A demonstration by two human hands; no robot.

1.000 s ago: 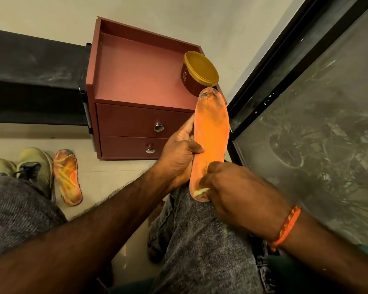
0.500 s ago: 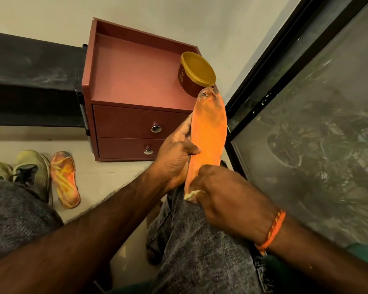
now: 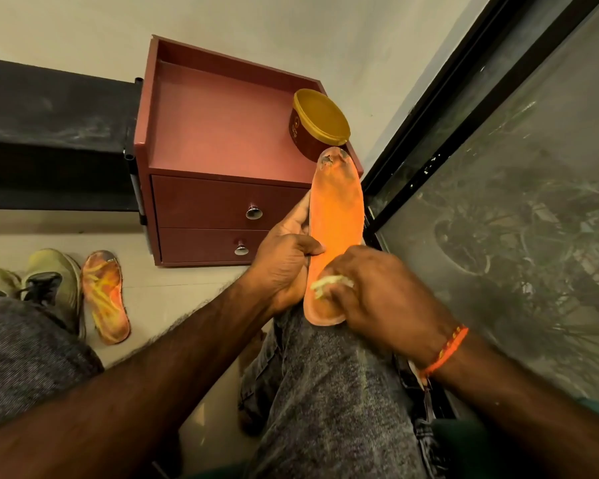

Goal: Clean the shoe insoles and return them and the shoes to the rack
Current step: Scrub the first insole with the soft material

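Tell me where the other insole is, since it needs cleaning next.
In the head view it lies lower left on the floor, the insole beside the green shoes, left of the drawer unit.

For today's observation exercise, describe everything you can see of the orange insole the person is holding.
The orange insole is long, thin and flat, foam-like, with a dark worn patch at its far end. It stands tilted, its near end against the person's knee. The left hand grips its left edge, thumb across the face. The right hand presses a pale wad onto its lower part.
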